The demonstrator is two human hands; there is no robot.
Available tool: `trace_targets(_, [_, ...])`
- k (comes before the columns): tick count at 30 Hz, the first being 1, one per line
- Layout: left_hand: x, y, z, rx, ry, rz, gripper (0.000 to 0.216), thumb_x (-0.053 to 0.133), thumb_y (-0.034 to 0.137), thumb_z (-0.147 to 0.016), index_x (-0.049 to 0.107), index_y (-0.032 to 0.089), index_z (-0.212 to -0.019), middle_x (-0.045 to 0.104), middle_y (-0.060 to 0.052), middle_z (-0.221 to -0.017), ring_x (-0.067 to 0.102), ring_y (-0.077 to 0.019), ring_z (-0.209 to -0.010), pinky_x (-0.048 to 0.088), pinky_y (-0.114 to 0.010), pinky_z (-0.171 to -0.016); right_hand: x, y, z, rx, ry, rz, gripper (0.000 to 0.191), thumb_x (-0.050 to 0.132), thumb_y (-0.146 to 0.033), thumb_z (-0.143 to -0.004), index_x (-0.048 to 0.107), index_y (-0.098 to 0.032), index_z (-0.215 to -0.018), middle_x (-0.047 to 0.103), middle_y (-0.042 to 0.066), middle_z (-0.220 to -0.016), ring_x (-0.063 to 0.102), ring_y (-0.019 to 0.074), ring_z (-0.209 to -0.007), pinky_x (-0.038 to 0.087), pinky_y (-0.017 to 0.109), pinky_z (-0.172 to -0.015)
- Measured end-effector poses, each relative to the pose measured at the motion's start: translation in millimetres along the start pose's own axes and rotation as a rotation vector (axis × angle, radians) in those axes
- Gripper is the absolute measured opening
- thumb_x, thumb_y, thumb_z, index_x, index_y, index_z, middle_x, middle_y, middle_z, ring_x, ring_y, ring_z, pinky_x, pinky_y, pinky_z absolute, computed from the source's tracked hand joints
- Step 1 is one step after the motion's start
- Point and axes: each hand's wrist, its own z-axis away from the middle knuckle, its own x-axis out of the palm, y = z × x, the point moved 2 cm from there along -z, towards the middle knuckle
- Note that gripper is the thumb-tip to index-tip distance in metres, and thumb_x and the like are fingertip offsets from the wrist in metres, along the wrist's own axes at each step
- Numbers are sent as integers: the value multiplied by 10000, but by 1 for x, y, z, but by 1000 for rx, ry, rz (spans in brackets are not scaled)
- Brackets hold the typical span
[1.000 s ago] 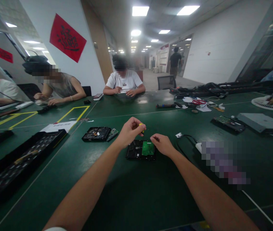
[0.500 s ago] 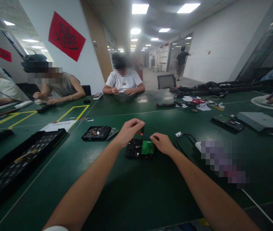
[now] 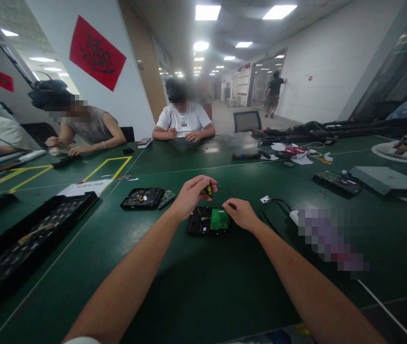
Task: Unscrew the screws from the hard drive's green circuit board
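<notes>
In front of me a hard drive (image 3: 199, 221) lies flat on the green table, with a green circuit board (image 3: 219, 219) on its upper right part. My left hand (image 3: 192, 193) is raised over the drive's far edge, fingers closed on a small black-and-yellow tool (image 3: 208, 189) whose exact kind I cannot make out. By the drive's upper right corner, my right hand (image 3: 241, 212) has thumb and fingers pinched together; whatever sits between them is hidden. Left of the drive lies another hard drive (image 3: 140, 198), a loose circuit board (image 3: 166, 199) beside it.
A long black tray (image 3: 81, 205) extends along the left. To the right lie a cable plug (image 3: 265, 199), a blurred-out white-ended object (image 3: 294, 216), another drive (image 3: 337, 182) and a grey box (image 3: 386, 179). Scissors (image 3: 294, 150) and papers sit farther back. Several people are around the table.
My left hand has turned slightly, bringing the yellow part of its tool into view. The right hand stays pinched by the drive's corner. In the background, a walking person has shifted right.
</notes>
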Motion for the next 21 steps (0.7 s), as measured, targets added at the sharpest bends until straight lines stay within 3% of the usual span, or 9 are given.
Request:
trace_targets(5, [-1, 0, 0, -13, 1, 73, 269, 619, 387, -882, 685, 151, -992, 667, -96, -971, 627, -210, -937, 557, -300, -678, -1, 1, -1, 23, -13, -9, 284, 505, -380, -944, 704, -201, -848, 687, 16, -757, 577, 147, -698, 368, 256, -655])
trace_targets(15, [-2, 1, 1, 37, 166, -236, 369, 761, 476, -769, 652, 146, -893, 640, -35, -811, 592, -134, -722, 531, -266, -633, -2, 0, -1, -4, -11, -1, 331, 474, -405, -965, 696, -197, -835, 673, 16, -751, 567, 149, -701, 361, 257, -652])
trace_targets(21, [-2, 5, 2, 58, 114, -265, 332, 737, 459, -794, 673, 158, -918, 626, -32, -823, 580, -135, -743, 519, -251, -620, -2, 2, -1, 1, -4, 2, 320, 480, -400, -962, 687, -194, -831, 667, 13, -747, 560, 145, -696, 357, 255, -649])
